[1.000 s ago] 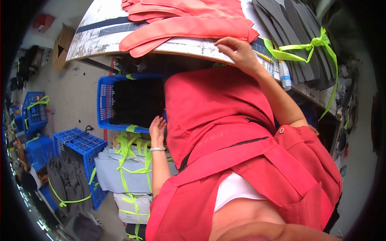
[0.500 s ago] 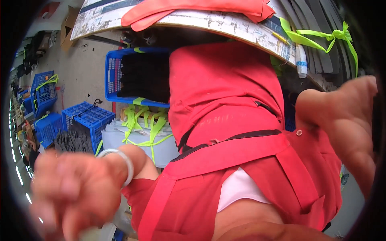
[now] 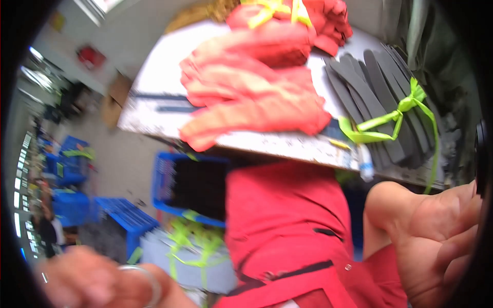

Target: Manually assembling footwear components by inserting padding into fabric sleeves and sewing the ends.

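Observation:
My left hand (image 3: 84, 277), with a pale bracelet (image 3: 151, 285) at its wrist, is raised at the lower left, close to the camera. Motion smears its fingers, and no held thing can be made out. At the right rim my right hand (image 3: 436, 233) is lifted with the palm partly showing; its fingertips run into the dark edge of the picture. A dark object (image 3: 480, 159) lies by those fingertips, too cut off to name. Between my hands hangs the red apron (image 3: 287, 210) that I wear. Both hands are away from the worktable (image 3: 154, 110) in front of me.
Coral cloth pieces (image 3: 257, 97) lie on the worktable, with a red tied cloth bundle (image 3: 328, 23) behind. Dark grey strips (image 3: 377, 97) tied with a lime band (image 3: 411, 100) are at right. Below stand a blue crate (image 3: 162, 179), a pale tied stack (image 3: 205, 262) and another blue crate (image 3: 126, 213).
The view has tilted up, so more of the worktable and its cloth shows. Both hands appear lower in the picture and remain raised.

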The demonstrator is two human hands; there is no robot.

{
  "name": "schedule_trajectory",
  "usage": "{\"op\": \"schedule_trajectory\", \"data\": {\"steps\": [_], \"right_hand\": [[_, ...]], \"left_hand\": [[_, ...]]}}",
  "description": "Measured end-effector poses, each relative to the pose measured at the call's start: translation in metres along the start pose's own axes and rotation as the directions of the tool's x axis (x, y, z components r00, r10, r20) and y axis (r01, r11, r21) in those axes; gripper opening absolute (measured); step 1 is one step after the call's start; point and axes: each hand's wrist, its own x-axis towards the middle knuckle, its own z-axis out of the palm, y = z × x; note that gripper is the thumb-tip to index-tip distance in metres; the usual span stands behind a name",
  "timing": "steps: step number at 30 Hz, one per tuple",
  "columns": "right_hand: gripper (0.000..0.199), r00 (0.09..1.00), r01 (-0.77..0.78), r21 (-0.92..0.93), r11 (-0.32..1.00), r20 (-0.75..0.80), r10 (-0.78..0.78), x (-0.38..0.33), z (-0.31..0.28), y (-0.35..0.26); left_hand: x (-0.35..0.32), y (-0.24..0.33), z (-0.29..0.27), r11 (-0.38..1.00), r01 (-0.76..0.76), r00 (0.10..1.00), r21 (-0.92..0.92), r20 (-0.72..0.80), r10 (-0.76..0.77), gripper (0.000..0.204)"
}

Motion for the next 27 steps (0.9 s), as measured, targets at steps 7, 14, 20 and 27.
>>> {"op": "schedule_trajectory", "data": {"steps": [7,14,20,27], "right_hand": [[0.056,0.968,0.106,0.026,0.994,-0.233,-0.097,-0.026,-0.021,-0.007],[0.053,0.981,0.095,0.032,0.995,-0.173,-0.088,-0.011,0.000,-0.011],[0.051,0.985,0.047,0.052,0.998,-0.171,-0.037,-0.033,-0.016,-0.011],[0.048,0.987,-0.013,-0.026,1.000,-0.158,0.009,-0.042,-0.008,-0.014]], "left_hand": [[-0.068,0.004,0.090,0.611,-0.258,0.917,-0.748,0.009,0.398,0.037],[-0.020,-0.006,0.099,0.348,0.142,0.883,-0.927,0.277,0.378,0.045],[-0.028,-0.027,0.133,0.318,0.641,0.730,-0.699,0.683,0.032,0.075],[-0.024,0.014,0.090,0.460,0.057,0.916,-0.886,0.230,0.330,0.026]]}}
